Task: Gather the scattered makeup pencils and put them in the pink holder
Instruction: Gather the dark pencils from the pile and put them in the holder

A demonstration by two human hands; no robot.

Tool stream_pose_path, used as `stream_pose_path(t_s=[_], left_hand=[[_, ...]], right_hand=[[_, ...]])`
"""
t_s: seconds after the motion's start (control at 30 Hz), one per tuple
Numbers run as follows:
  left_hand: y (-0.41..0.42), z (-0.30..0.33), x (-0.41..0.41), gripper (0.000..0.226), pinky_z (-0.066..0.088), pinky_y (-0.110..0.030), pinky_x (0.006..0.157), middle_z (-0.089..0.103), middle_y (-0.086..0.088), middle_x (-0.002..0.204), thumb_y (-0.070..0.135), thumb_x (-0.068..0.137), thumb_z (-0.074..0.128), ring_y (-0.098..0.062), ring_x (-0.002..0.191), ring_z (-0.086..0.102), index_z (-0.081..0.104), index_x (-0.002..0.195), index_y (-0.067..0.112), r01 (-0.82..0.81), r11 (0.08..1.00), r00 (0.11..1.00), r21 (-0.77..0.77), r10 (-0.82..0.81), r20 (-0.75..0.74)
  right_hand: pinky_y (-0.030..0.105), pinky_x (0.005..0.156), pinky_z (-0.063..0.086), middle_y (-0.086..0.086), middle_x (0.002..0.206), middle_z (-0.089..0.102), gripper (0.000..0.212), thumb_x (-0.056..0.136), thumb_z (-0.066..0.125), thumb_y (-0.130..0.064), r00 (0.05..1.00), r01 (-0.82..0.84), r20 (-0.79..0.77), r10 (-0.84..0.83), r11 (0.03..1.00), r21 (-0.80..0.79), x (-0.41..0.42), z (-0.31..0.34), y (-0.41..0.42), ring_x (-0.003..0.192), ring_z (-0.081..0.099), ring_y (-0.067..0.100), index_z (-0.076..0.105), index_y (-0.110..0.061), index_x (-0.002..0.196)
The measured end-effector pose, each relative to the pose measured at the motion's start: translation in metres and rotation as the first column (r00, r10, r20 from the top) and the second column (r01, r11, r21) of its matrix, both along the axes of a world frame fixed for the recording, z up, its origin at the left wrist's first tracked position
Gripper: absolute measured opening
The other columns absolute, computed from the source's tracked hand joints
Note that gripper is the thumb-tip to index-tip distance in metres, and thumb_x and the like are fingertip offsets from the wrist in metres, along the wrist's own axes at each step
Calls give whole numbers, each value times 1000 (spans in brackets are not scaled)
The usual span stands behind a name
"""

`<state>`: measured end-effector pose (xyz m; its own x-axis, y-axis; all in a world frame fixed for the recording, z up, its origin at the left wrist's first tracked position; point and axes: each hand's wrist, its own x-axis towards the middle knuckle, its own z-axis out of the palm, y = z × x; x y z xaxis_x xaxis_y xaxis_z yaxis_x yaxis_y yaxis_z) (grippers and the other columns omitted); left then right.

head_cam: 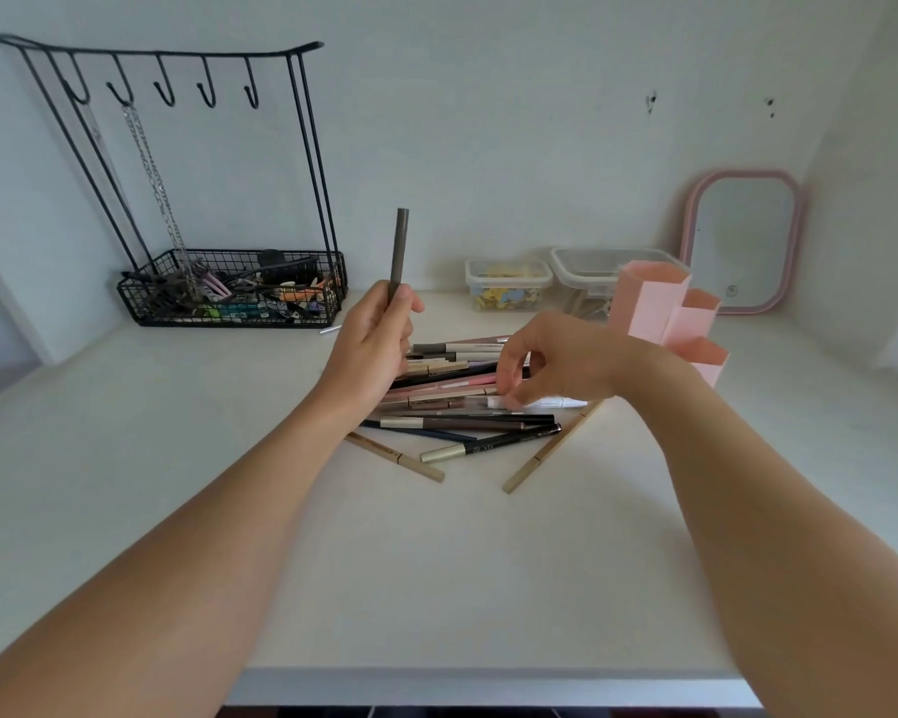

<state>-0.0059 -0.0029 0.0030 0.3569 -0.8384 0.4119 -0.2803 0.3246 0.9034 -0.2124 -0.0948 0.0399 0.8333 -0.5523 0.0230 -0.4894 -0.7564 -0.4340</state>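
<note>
— Where are the pencils?

— At the counter's (177, 510) middle, the pile of makeup pencils (462, 401) lies fanned out, crossing one another. Two tan pencils (550, 448) splay off at its six o'clock edge.

— And your grips?

— My left hand (372, 349) is closed around a grey-brown pencil (399, 253), held upright above the pile's nine o'clock side. My right hand (545, 362) hovers over the pile, thumb and fingertips pinching at a white pencil (540, 404); whether it's fully gripped, I cannot tell.

— The holder?

— The pink holder (667, 316) stands at three o'clock from the pile, just behind my right wrist. Beyond it, a pink-framed mirror (742, 241) leans on the wall; a black wire basket (234, 292) sits at ten o'clock.
</note>
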Motion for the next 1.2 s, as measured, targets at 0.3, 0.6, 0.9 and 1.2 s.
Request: stream_pose_path(t_s=[0.3,0.6,0.9,1.2], left_hand=[[-3,-5,0,24,26,-22,48,33,9,65,27,108,44,-9,53,29,57,97,11,0,1000,994,-9,1,113],[-1,-10,0,21,27,-27,51,35,10,63,26,107,47,-7,52,32,58,92,15,-31,1000,991,-3,31,128],[1,-9,1,30,21,-29,49,30,5,65,26,104,52,-11,53,27,51,100,-4,-42,999,995,-2,42,85],[3,-9,-8,18,33,-27,53,36,-3,72,34,97,61,-13,56,34,56,93,17,-46,999,978,11,43,206]], right_hand=[[2,60,38,-21,74,66,8,77,83,-24,999,6,-52,-9,999,-44,1,0,1,68,54,-16,79,-24,84],[22,76,49,-14,79,71,8,77,81,-25,996,-2,-94,-6,997,-80,5,1,7,81,65,8,75,-30,75],[15,69,41,-16,79,70,3,80,79,-22,996,-31,-84,21,992,-122,8,2,8,80,63,2,77,-25,79],[10,70,38,-16,82,71,8,79,81,-21,999,-18,-46,13,993,-116,11,-1,4,80,63,-2,80,-24,86]])
